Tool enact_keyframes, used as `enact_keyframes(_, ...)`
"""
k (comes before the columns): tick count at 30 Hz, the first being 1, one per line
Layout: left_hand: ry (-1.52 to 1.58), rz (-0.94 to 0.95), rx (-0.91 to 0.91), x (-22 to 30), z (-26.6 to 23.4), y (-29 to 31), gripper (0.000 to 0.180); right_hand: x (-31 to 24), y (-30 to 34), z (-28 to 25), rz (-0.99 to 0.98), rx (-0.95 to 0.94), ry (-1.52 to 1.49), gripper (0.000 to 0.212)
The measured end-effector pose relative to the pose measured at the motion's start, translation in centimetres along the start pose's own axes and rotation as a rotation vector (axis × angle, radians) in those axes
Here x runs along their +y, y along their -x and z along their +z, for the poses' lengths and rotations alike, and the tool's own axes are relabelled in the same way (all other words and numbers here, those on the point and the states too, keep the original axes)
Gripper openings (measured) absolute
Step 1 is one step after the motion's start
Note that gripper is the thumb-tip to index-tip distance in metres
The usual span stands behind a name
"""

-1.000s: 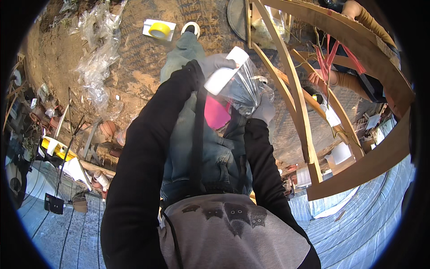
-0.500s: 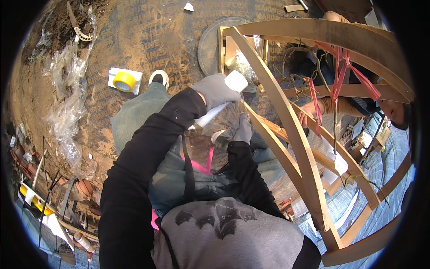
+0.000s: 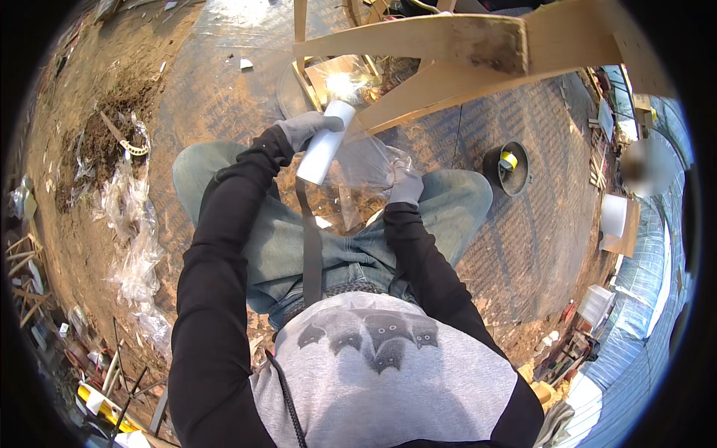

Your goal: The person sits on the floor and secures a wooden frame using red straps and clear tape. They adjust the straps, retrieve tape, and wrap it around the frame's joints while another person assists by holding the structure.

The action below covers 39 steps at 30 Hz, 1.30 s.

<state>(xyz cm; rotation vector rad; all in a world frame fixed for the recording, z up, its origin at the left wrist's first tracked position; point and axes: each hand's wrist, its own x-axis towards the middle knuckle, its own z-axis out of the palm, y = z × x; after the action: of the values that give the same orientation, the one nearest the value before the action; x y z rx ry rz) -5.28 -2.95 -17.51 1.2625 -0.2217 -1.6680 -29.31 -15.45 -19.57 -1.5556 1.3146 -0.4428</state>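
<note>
**Clear film pulled out between two gloved hands**

And here it is, right over the lap: the left hand [image 3: 305, 131] has its fingers wrapped around the far half of a white roll [image 3: 324, 149], gripping it firmly. The roll lies at a slant, far end leaning to the right, near end down toward the left thigh. Off its right side comes a sheet of clear film [image 3: 364, 160], spanning the gap, wrinkled and catching the light.

Over to the right hand [image 3: 405, 187], and its fingers are gathered on the other end of that film, pinching it; exactly how each finger sits, I cannot tell. Both hands work between the spread knees.

Just beside the right knee stands a dark pot [image 3: 494, 169] with a yellow-and-white roll [image 3: 508, 160] inside. Ahead, beyond the hands, curved wooden boards [image 3: 448, 37] cross the scene, with a bright glare by a wooden box [image 3: 326, 73]. Out left, a pale-handled saw [image 3: 135, 150] lies on the soil, near a long trail of crumpled plastic [image 3: 133, 239].
</note>
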Motion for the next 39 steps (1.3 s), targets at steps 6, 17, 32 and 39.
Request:
enact_keyframes(6, 0.578, 0.261, -0.005, -9.2, 10.9, 5.7, 0.05, -1.6, 0.2, -9.5, -0.059, 0.064, 0.209, 0.032)
enact_keyframes(17, 0.649, 0.338, 0.023, -10.9, 20.0, 10.8, 0.064, -4.2, -0.5, -20.4, -0.296, -0.184, -0.001, 0.026)
enact_keyframes(32, 0.276, 0.39, 0.256, -10.9, 21.7, 8.4, 0.062, -1.2, -15.3, -24.2, -0.269, -0.195, 0.111, 0.029)
enact_keyframes(39, 0.045, 0.456, 0.498, -12.7, 18.9, 3.8, 0.055, 1.3, -19.4, -19.8, -0.322, -0.252, 0.612, 0.035)
